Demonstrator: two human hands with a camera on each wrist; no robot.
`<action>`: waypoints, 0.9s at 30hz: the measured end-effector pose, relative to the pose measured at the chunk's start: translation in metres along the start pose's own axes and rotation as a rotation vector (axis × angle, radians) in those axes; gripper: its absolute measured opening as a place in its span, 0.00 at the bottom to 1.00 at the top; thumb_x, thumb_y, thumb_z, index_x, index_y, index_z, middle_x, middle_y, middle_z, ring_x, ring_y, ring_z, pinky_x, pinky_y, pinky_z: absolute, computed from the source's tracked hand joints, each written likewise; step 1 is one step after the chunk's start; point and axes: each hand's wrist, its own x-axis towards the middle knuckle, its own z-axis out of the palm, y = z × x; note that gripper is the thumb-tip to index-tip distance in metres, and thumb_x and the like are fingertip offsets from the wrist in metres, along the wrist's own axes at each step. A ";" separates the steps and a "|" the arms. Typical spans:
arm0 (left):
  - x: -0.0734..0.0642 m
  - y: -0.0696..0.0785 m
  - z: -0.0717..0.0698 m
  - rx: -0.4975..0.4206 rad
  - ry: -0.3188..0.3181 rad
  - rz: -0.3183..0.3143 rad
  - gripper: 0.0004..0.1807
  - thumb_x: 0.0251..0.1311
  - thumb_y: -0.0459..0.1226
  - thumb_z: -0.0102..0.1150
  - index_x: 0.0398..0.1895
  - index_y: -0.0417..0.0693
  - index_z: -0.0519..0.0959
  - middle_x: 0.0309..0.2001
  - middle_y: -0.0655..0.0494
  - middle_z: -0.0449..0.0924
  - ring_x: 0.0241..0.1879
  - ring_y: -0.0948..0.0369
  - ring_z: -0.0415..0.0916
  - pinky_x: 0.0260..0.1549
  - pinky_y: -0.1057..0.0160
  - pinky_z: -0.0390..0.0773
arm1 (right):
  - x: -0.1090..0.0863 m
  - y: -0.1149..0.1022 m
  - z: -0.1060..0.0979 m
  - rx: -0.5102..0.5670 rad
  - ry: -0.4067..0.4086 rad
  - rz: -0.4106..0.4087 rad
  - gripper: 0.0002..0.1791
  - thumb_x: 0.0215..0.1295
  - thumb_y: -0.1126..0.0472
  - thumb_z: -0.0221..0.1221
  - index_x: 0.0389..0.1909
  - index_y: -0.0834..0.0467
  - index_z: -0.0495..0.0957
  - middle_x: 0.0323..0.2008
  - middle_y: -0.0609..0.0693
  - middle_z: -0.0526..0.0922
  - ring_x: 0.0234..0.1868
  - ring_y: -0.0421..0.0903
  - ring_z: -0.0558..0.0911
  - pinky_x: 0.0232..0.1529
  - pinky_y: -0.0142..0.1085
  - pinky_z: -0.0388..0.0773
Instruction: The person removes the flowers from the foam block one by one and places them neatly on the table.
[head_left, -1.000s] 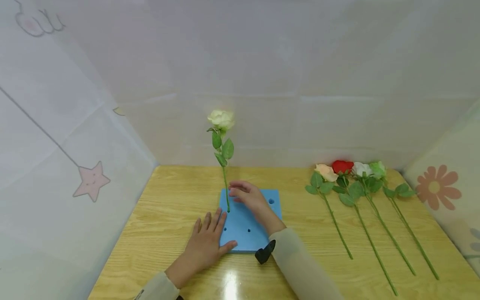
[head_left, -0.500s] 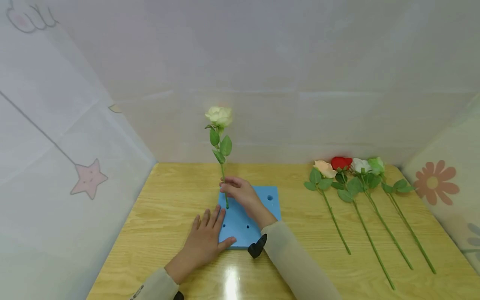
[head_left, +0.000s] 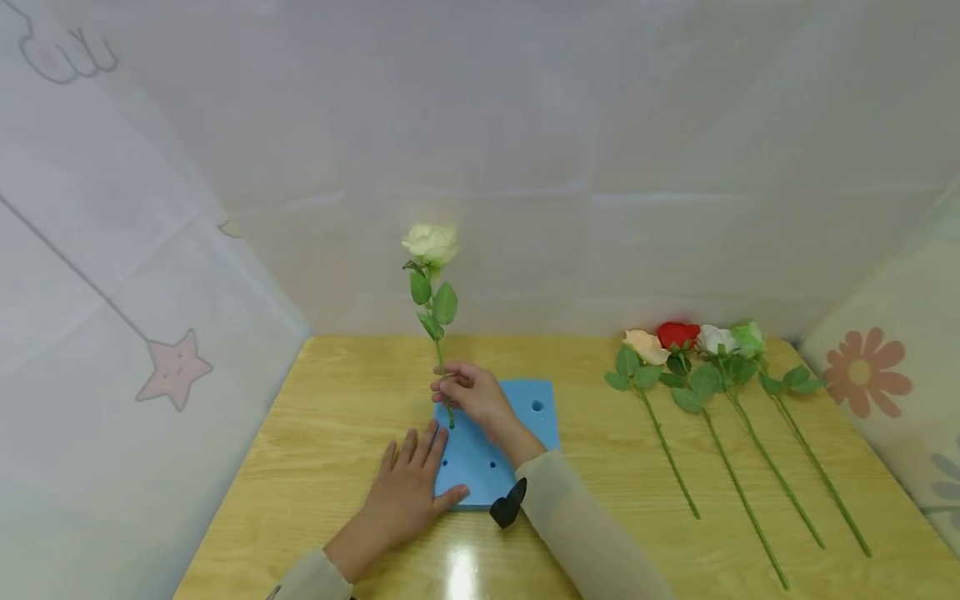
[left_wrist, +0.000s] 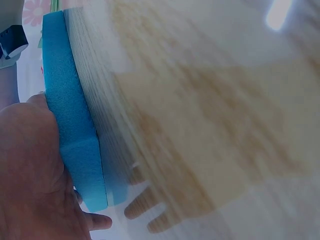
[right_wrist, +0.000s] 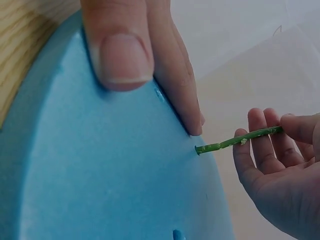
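A cream-white rose (head_left: pixel 431 243) stands over the blue foam block (head_left: pixel 468 450), leaning slightly left, its stem's lower end right at a hole near the block's left edge. My right hand (head_left: pixel 476 402) pinches the stem between thumb and fingers, just above that end. In the right wrist view the green stem (right_wrist: pixel 235 141) crosses the fingers of the right hand (right_wrist: pixel 285 165) and meets the block's surface. My left hand (head_left: pixel 405 487) lies with straight, spread fingers against the block's left side, thumb across its front corner. The left wrist view shows the left hand (left_wrist: pixel 35 170) along the block's edge (left_wrist: pixel 75 110).
On the table's right side lie several long-stemmed roses: a peach one (head_left: pixel 647 347), a red one (head_left: pixel 678 335), a white one (head_left: pixel 716 339) and a green one (head_left: pixel 748 339). More holes show in the block, including a wider hole (head_left: pixel 537 406) at its back right. A pale printed backdrop (head_left: pixel 525 208) surrounds the table.
My right hand has moved left to the stem, and its fingers have come together on it. The rose leans a little more to the left. My left hand has stayed at the block.
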 end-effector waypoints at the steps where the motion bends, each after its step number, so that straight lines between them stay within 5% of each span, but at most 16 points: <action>1: -0.001 0.000 0.000 0.001 -0.003 -0.002 0.52 0.66 0.72 0.41 0.82 0.48 0.50 0.82 0.48 0.43 0.77 0.36 0.48 0.70 0.30 0.49 | -0.001 0.000 0.001 -0.003 -0.001 0.003 0.15 0.74 0.64 0.59 0.59 0.57 0.81 0.44 0.52 0.88 0.45 0.47 0.88 0.51 0.42 0.83; 8: -0.001 0.000 0.000 -0.040 0.040 0.026 0.51 0.67 0.71 0.42 0.82 0.47 0.51 0.82 0.47 0.45 0.77 0.35 0.48 0.69 0.29 0.49 | -0.004 -0.009 0.002 -0.021 0.009 -0.061 0.16 0.75 0.64 0.58 0.60 0.57 0.81 0.44 0.52 0.87 0.45 0.48 0.88 0.51 0.43 0.83; 27: -0.005 0.002 -0.002 -0.023 -0.019 -0.010 0.53 0.65 0.73 0.37 0.83 0.50 0.48 0.82 0.50 0.42 0.78 0.38 0.45 0.71 0.31 0.48 | -0.028 -0.030 -0.013 0.045 -0.056 -0.132 0.18 0.75 0.64 0.57 0.64 0.61 0.77 0.49 0.61 0.86 0.46 0.50 0.88 0.51 0.44 0.84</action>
